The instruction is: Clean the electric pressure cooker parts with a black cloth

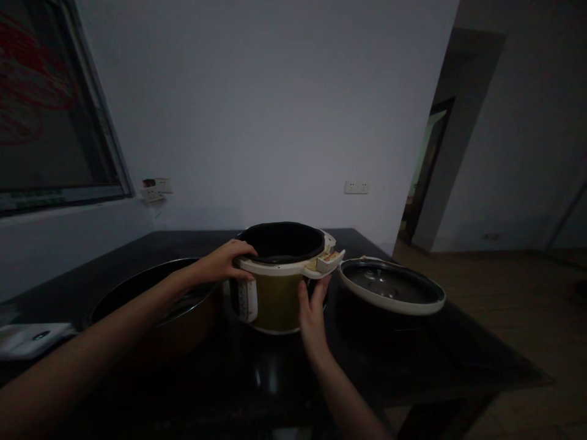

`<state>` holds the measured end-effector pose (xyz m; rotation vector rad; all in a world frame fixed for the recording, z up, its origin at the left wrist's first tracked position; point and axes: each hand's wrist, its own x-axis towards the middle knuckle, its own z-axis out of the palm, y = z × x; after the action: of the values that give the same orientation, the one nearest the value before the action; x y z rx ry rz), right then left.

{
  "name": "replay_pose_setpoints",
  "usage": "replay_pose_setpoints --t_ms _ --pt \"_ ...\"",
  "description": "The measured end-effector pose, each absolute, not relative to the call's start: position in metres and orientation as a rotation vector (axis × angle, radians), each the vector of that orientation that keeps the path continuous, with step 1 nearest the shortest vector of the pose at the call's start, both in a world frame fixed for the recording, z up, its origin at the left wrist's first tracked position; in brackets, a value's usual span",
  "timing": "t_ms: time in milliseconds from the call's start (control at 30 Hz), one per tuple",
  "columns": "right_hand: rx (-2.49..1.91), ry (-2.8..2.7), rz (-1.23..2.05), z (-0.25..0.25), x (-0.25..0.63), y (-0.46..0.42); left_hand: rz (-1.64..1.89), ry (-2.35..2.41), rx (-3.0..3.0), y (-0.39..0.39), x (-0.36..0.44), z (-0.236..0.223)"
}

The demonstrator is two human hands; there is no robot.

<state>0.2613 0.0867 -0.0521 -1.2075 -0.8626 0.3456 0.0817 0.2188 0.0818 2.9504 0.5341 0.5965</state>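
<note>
An electric cooker (277, 299) stands upright on the dark table, its top uncovered and its dark inner pot (287, 238) showing. My left hand (229, 260) grips the cooker's pale rim on the left, fingers over the edge and thumb outside, above the white control panel (247, 300). Against the lower right side rests my right hand (314, 311), thumb on the body and fingers reaching up under the pale handle (328, 263). The far fingertips of that hand are partly hidden. A round lid (392, 286) with a pale rim lies just right of the cooker.
A large, wide pan (183, 342) stands left of the cooker, partly behind my left forearm. A white device (34, 339) sits at the table's left. The black table (440, 354) ends on the right above the floor. Wall sockets (356, 187) are behind.
</note>
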Motion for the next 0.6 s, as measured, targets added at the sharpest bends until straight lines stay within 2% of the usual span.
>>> replay_pose_setpoints --t_ms 233,600 --pt "-1.093 -0.728 0.500 -0.037 0.276 0.091 0.606 0.553 2.939 0.215 0.089 0.079" --pt "-1.042 -0.761 0.519 -0.034 0.321 0.120 0.802 0.799 2.909 0.180 0.117 0.065"
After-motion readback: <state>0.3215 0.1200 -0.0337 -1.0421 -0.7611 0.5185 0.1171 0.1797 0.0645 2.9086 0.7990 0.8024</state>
